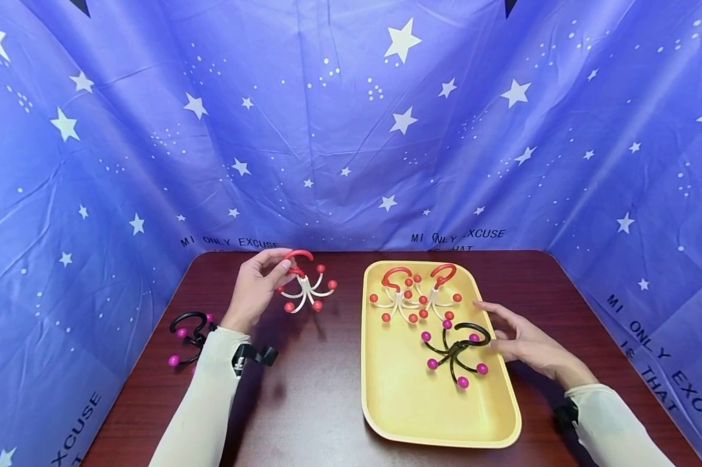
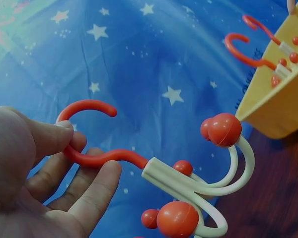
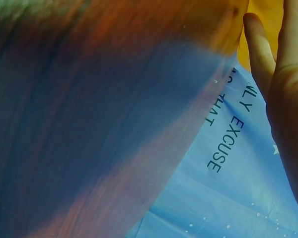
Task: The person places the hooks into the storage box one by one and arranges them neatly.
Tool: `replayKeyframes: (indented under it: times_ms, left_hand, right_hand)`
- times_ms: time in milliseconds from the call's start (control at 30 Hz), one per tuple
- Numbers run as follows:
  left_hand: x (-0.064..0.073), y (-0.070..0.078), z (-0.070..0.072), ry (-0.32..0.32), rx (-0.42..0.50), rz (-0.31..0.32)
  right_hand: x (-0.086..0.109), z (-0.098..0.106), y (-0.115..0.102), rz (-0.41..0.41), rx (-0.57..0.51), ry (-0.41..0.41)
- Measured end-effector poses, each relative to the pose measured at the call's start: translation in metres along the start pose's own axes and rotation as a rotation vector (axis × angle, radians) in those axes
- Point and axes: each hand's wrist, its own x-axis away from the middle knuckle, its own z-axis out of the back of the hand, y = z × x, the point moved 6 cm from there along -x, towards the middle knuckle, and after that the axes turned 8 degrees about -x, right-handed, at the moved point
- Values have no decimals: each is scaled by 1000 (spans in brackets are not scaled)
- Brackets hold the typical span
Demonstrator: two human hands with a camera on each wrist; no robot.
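My left hand pinches the red hook end of a red-and-white multi-arm hanger between thumb and fingers. In the left wrist view its white arms, tipped with red balls, point away from the palm. My right hand is at the right side of a yellow tray, fingers extended along the rim. Two similar red-and-white hangers, one on the left and one on the right, lie at the tray's far end. Nearer, a black hanger with magenta balls lies in the tray.
Another black hanger with magenta balls lies on the dark wooden table, partly behind my left forearm. A blue star-printed curtain surrounds the table at the back and sides.
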Motion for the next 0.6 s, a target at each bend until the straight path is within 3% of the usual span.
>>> replayKeyframes:
  times_ms: [267, 600]
  left_hand:
    - [7, 16, -8, 13, -27, -22]
    - [15, 36, -28, -34, 37, -63]
  right_hand:
    - [0, 0, -2, 1, 13, 5]
    - [0, 1, 1, -14, 15, -5]
